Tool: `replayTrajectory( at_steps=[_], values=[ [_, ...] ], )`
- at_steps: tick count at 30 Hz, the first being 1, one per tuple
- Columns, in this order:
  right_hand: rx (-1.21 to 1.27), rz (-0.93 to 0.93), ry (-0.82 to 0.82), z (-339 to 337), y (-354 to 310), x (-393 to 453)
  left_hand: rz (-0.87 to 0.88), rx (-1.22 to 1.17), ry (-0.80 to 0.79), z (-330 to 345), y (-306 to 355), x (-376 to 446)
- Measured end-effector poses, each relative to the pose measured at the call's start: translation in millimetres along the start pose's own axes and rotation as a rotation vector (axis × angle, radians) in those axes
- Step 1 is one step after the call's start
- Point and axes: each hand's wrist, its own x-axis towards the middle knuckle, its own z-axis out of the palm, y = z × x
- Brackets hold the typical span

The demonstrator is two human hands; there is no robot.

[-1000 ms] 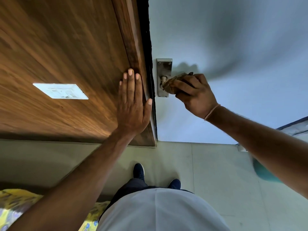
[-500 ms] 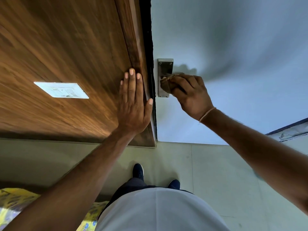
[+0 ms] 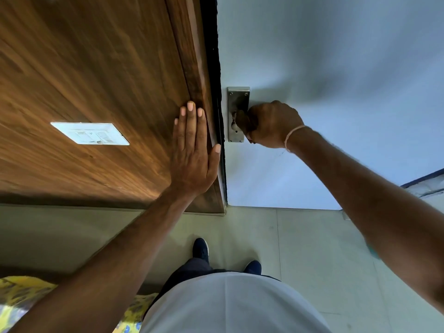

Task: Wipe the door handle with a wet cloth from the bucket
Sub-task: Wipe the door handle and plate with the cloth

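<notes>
1. Brushed steel plate point(image 3: 236, 102), a tall rectangle with screws at its corners, sits on the smooth pale door point(image 3: 336, 68); glossy grained wood panel point(image 3: 96, 68) lies left of the dark gap.
2. Right hand point(image 3: 271, 124) is fisted tight around the handle at the plate; the handle itself is hidden under the fingers, and a dark bit of cloth point(image 3: 240, 120) peeks out at the knuckles.
3. Left hand point(image 3: 193, 150) lies flat on the wood, fingers straight and together, gripping nothing.
4. White switch plate point(image 3: 90, 133) to the left, tiled floor point(image 3: 300, 248) below, dark shoes point(image 3: 200, 248), yellow patterned fabric point(image 3: 21, 292) at the corner.
5. Since half a second ago the fist has rolled over the handle, covering more cloth; the left hand has stayed put.
</notes>
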Motion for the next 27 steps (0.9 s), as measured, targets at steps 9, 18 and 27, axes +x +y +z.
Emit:
replayTrajectory(
  at_steps=[9, 18, 27],
  values=[
    [-0.116, -0.021, -0.096, -11.1, -11.2, -1.9, -0.018, 0.023, 0.000, 3.5, 2.9, 0.3],
    [-0.109, -0.069, 0.033, 2.9, -9.3, -7.6, -0.041, 0.025, -0.001, 6.2, 7.3, 0.0],
    [0.160, -0.166, 0.295, 28.9, -19.3, -12.2, -0.041, 0.024, -0.023, 8.8, 5.8, 0.2]
  ],
)
